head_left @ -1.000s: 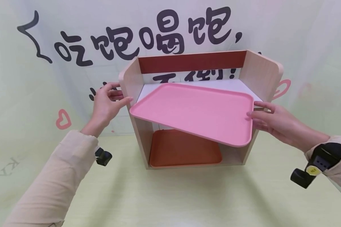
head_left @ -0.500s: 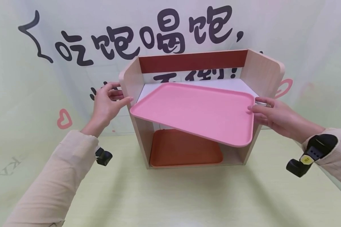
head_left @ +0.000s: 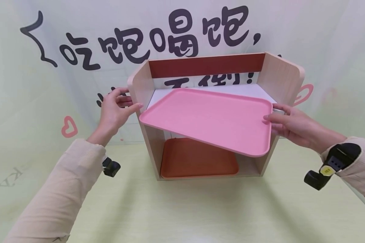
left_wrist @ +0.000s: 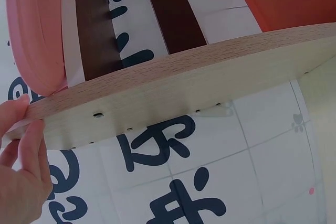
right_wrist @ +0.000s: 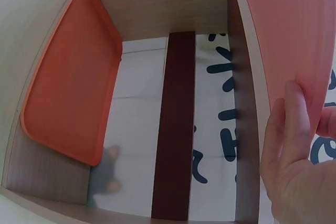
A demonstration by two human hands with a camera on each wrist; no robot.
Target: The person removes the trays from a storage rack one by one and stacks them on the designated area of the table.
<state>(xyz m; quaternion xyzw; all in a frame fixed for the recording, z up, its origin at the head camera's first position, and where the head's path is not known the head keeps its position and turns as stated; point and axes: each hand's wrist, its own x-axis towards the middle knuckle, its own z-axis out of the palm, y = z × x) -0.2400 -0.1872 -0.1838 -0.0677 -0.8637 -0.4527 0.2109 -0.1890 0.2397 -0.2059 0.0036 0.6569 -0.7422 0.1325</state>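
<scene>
A pink tray (head_left: 213, 118) lies askew on the upper level of a small wooden shelf (head_left: 281, 76), its front right corner jutting past the shelf's front. At the tray's right edge my right hand (head_left: 298, 126) pinches the rim, thumb on top and fingers underneath. My left hand (head_left: 114, 109) grips the front edge of the shelf's left side panel (left_wrist: 157, 98), with the thumb on one face and the fingers on the other. An orange tray (head_left: 197, 158) sits flat in the lower compartment, toward its left side.
The shelf stands on a pale table (head_left: 182, 209) against a light cloth backdrop (head_left: 79, 20) with large dark characters. A dark red bar (head_left: 205, 65) crosses the top back, and another brown bar (right_wrist: 176, 129) spans behind the lower compartment.
My right hand has shifted slightly up along the pink tray's edge. The tray has barely moved, and my left hand stays in place on the side panel.
</scene>
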